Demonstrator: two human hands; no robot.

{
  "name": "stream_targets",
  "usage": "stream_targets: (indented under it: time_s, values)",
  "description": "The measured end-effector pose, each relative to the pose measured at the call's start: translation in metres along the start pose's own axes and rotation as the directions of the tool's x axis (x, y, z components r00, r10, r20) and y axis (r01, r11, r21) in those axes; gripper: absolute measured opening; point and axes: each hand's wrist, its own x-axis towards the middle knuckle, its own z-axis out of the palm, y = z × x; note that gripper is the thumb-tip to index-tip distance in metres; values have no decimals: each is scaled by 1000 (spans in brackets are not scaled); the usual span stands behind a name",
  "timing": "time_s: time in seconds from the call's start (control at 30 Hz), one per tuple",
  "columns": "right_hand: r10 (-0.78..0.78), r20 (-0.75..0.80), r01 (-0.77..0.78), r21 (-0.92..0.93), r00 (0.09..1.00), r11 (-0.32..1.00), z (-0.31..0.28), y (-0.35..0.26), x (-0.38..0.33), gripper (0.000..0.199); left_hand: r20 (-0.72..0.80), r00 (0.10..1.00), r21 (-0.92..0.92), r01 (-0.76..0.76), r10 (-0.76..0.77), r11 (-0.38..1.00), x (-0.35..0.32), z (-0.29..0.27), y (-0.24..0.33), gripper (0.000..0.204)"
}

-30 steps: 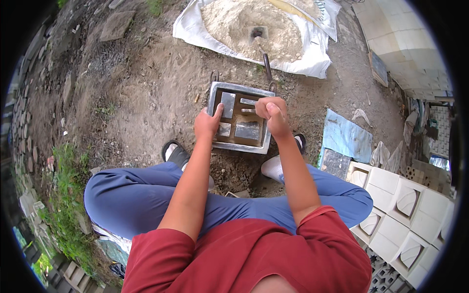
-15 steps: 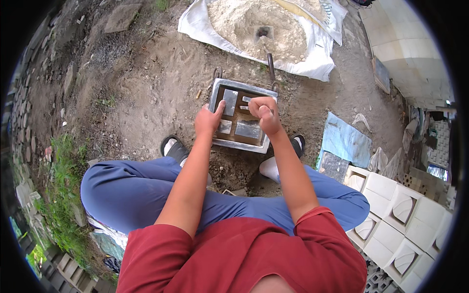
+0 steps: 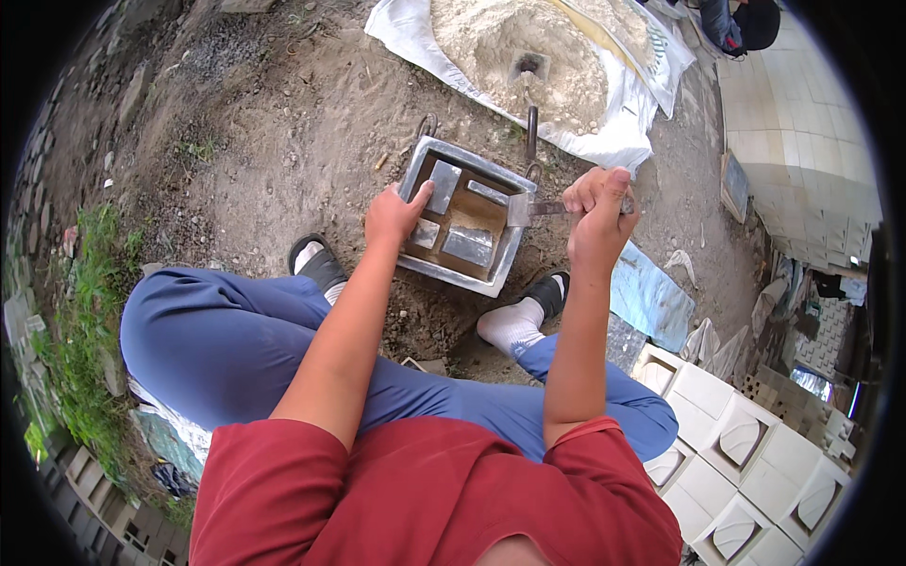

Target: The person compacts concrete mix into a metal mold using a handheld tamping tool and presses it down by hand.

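head view: a person in a red shirt and blue trousers crouched over a square metal mould (image 3: 460,229) lying on bare dirt ground (image 3: 274,123) between their feet. the left hand (image 3: 397,214) rested on the mould's left rim, fingers loosely curled over the edge. the right hand (image 3: 595,215), a second earlier pressed down over the mould's middle, had drawn back past the right rim, closed in a fist around the handle of a flat metal scraper (image 3: 527,208) whose blade lay at the mould's right edge. that suggested a stroke across the mould had just finished. beyond the mould, a heap of pale sand mix (image 3: 528,47) sat on a white sheet with a tool stuck in it. white cast blocks (image 3: 746,443) lay stacked at the lower right, well apart.
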Motion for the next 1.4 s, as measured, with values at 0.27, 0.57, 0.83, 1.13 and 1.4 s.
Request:
stream_targets:
  time_s: [0.27,0.57,0.83,1.13,1.4]
  values:
    - [-82,-189,72,-62,979,995,-13,15,7,63,43,999,-5,0,1,1000,2,3,-1,94]
    - [1,-194,-7,-30,981,1000,-3,40,9,57,31,999,17,16,-17,1000,5,1,-2,99]
    - [53,222,-62,34,974,998,-42,108,6,51,4,1000,9,-2,2,1000,-4,1,9,91]
    - [41,274,-91,175,961,980,-37,72,18,49,3,1000,19,10,-10,1000,1,1,1,90]
    - [156,258,-166,20,953,986,-42,103,6,47,22,999,28,23,-24,999,0,0,4,86]
